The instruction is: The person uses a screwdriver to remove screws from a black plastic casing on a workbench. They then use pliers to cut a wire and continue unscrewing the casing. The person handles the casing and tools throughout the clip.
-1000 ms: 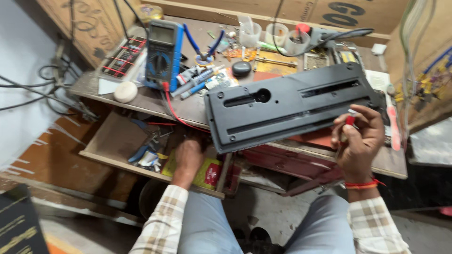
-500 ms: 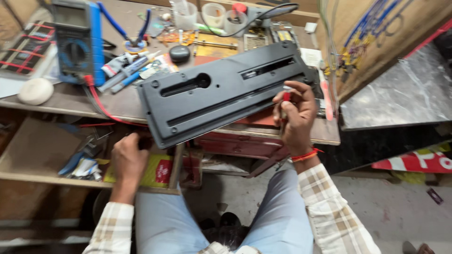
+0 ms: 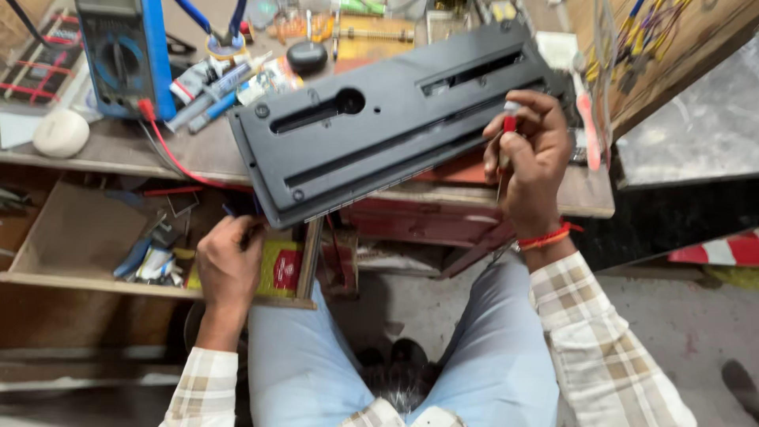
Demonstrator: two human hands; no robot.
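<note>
The right hand (image 3: 536, 170) has its fingers (image 3: 528, 107) curled shut around a thin screwdriver (image 3: 506, 150) with a red and white handle; the metal shaft points down past the palm, over the front edge of the surface (image 3: 118, 150). The fingertips sit against the right end of a long black panel (image 3: 395, 119). A red thread is tied round the wrist, above a checked sleeve.

The left hand (image 3: 228, 265) is lower, reaching into an open wooden drawer (image 3: 71, 237) under the surface. Its fingers are bent down into the drawer by the panel's near-left corner; whether they grip anything cannot be told, as their tips are hidden.

The panel lies flat and slanted on the surface, its left end jutting out over the drawer and its right end higher in the picture. It has a round hole joined to a slot near the left, a narrower slot near the right, a long groove along its length and small screws at the corners.

In the drawer, beside the left hand, lie a yellow and red packet (image 3: 277, 269) and some small tools. Behind the panel on the surface are a blue multimeter (image 3: 126, 55) with a red lead (image 3: 170, 154) trailing off the edge, a few tubes and pens (image 3: 217, 91), a black round knob (image 3: 307, 57) and a white puck (image 3: 61, 133) at far left. The person's knees in light trousers are below.
</note>
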